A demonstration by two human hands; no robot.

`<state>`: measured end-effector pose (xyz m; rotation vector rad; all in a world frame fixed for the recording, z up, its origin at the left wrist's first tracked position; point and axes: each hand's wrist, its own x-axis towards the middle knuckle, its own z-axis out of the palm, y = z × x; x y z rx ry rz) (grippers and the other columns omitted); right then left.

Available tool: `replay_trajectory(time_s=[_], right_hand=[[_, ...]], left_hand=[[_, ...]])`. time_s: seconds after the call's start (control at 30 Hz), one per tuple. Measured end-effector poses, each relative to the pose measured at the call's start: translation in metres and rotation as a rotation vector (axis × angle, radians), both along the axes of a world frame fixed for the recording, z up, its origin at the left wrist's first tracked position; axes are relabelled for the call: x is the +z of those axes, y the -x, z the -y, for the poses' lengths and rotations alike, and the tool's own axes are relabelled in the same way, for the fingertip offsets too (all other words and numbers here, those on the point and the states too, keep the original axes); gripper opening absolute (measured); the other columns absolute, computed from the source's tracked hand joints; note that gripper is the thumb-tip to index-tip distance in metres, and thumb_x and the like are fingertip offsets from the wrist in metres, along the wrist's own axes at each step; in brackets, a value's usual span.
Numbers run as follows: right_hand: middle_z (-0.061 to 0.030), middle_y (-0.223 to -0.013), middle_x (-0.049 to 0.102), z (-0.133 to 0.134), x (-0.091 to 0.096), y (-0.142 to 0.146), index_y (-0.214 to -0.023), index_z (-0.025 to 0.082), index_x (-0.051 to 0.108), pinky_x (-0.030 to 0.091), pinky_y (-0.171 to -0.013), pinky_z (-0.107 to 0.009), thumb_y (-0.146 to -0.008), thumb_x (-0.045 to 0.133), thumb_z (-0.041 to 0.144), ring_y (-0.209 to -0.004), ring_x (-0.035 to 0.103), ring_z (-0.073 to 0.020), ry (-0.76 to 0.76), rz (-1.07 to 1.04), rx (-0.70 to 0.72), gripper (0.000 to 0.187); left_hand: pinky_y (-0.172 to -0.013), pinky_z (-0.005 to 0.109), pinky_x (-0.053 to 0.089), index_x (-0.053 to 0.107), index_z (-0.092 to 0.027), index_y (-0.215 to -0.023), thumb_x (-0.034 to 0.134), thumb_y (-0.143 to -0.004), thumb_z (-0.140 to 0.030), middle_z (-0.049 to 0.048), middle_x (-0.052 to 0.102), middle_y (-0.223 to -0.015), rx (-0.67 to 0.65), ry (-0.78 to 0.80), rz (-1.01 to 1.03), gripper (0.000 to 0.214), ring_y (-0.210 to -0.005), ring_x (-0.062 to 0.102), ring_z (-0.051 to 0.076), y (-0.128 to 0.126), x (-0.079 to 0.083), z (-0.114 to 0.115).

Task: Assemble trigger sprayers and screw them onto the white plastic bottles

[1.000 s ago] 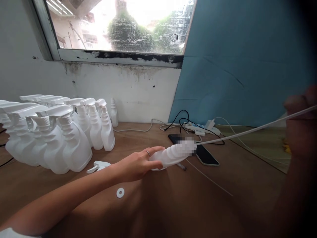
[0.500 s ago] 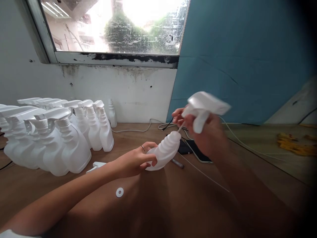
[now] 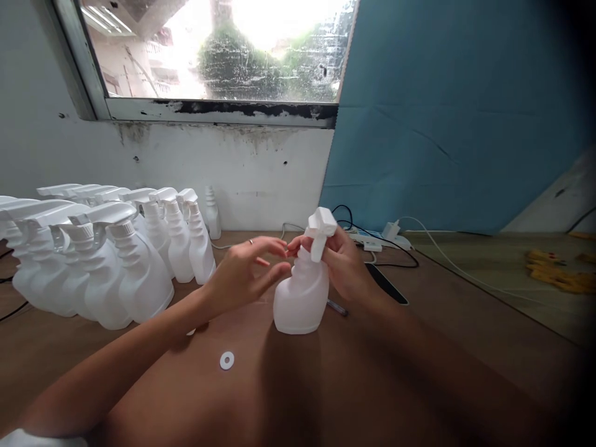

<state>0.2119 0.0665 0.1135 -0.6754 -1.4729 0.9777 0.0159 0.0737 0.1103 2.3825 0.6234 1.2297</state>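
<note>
A white plastic spray bottle (image 3: pixel 300 298) stands upright on the brown table (image 3: pixel 326 385) in the middle. A white trigger sprayer head (image 3: pixel 320 231) sits on its neck. My right hand (image 3: pixel 347 264) is closed around the sprayer head and the bottle's neck. My left hand (image 3: pixel 244 270) hovers just left of the neck with fingers spread, its fingertips at the collar under the sprayer head.
Several finished white spray bottles (image 3: pixel 116 254) stand in rows at the left. A loose sprayer head lies partly hidden under my left forearm. A small white washer (image 3: pixel 226 360) lies in front. A dark phone (image 3: pixel 386 282), a pen (image 3: pixel 336 307) and cables (image 3: pixel 382 239) lie behind.
The bottle went from lying tilted under my left hand to standing upright. My right hand brought the sprayer head with its tube down onto the neck. My left hand let go of the body.
</note>
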Motion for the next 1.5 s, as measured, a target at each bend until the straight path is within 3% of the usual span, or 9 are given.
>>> replay_trajectory(time_s=[0.17,0.27,0.4,0.5,0.7,1.0,1.17,1.3,1.5], right_hand=[[-0.0001,-0.085,0.066,0.002,-0.002,0.010,-0.093,0.024,0.049,0.050,-0.058,-0.026,-0.077,0.072,0.032,-0.071,0.063,-0.0150,0.022,0.003,0.027,0.029],[-0.0005,-0.087,0.065,0.004,-0.003,0.018,-0.097,0.024,0.050,0.049,-0.057,-0.025,-0.076,0.074,0.035,-0.071,0.062,-0.0148,0.017,-0.004,0.070,0.033],[-0.0037,-0.095,0.064,0.006,-0.004,0.022,-0.109,0.023,0.053,0.052,-0.070,-0.029,-0.079,0.071,0.034,-0.085,0.063,-0.0173,0.014,0.016,0.161,0.036],[-0.0069,-0.100,0.063,0.006,-0.006,0.020,-0.110,0.021,0.055,0.052,-0.077,-0.033,-0.084,0.063,0.034,-0.090,0.062,-0.0196,0.005,0.029,0.253,0.030],[-0.0098,-0.102,0.064,0.005,-0.011,0.017,-0.107,0.018,0.059,0.053,-0.076,-0.035,-0.088,0.053,0.037,-0.094,0.063,-0.0232,0.056,-0.038,0.445,0.028],[-0.0036,-0.091,0.062,0.002,-0.020,0.027,-0.111,0.023,0.053,0.053,-0.071,-0.031,-0.083,0.067,0.031,-0.081,0.064,-0.0175,0.028,-0.106,0.386,0.033],[-0.0074,-0.095,0.063,0.002,-0.020,0.028,-0.106,0.018,0.056,0.054,-0.070,-0.032,-0.089,0.057,0.036,-0.080,0.064,-0.0172,0.046,-0.140,0.473,0.025],[-0.0039,-0.087,0.062,0.002,-0.020,0.031,-0.106,0.018,0.055,0.053,-0.067,-0.028,-0.081,0.069,0.029,-0.075,0.062,-0.0146,0.025,-0.135,0.350,0.030],[-0.0064,-0.088,0.063,0.005,-0.020,0.033,-0.102,0.016,0.058,0.054,-0.066,-0.030,-0.086,0.062,0.038,-0.074,0.063,-0.0154,0.045,-0.145,0.399,0.027]], left_hand=[[-0.069,0.023,0.057,0.054,-0.021,-0.114,0.070,-0.078,-0.036,0.0052,0.063,-0.114,0.141,-0.106,0.103,0.043,-0.086,0.063,0.013,-0.018,0.036,0.021],[-0.065,0.021,0.055,0.059,-0.021,-0.107,0.068,-0.079,-0.030,0.0021,0.066,-0.105,0.223,-0.192,0.073,0.031,-0.082,0.063,0.013,-0.019,0.044,0.022],[-0.071,0.022,0.057,0.060,-0.021,-0.111,0.057,-0.083,-0.018,-0.0021,0.068,-0.085,0.187,-0.114,0.079,0.028,-0.075,0.066,0.011,-0.004,0.051,0.017],[-0.073,0.023,0.058,0.064,-0.021,-0.105,0.056,-0.082,-0.014,-0.0023,0.069,-0.088,0.122,-0.042,0.070,0.025,-0.074,0.067,0.010,0.006,0.057,0.015],[-0.069,0.024,0.057,0.068,-0.018,-0.092,0.061,-0.080,-0.015,0.0001,0.070,-0.084,0.089,-0.043,0.075,0.015,-0.074,0.066,0.011,0.013,0.061,0.018],[-0.061,0.022,0.056,0.062,-0.015,-0.077,0.062,-0.072,-0.009,0.0018,0.065,-0.084,-0.031,0.106,0.148,0.007,-0.072,0.062,0.011,0.016,0.060,0.011],[-0.052,0.017,0.049,0.062,-0.015,-0.075,0.062,-0.073,-0.007,0.0010,0.062,-0.080,-0.032,0.129,0.150,0.008,-0.066,0.057,0.008,0.015,0.062,0.014],[-0.054,0.018,0.047,0.063,-0.015,-0.077,0.059,-0.073,-0.004,0.0011,0.062,-0.082,-0.029,0.151,0.140,0.013,-0.069,0.059,0.009,0.017,0.062,0.015],[-0.058,0.019,0.048,0.063,-0.016,-0.078,0.058,-0.073,-0.003,0.0006,0.061,-0.081,-0.032,0.175,0.124,0.014,-0.072,0.060,0.010,0.018,0.063,0.016]])
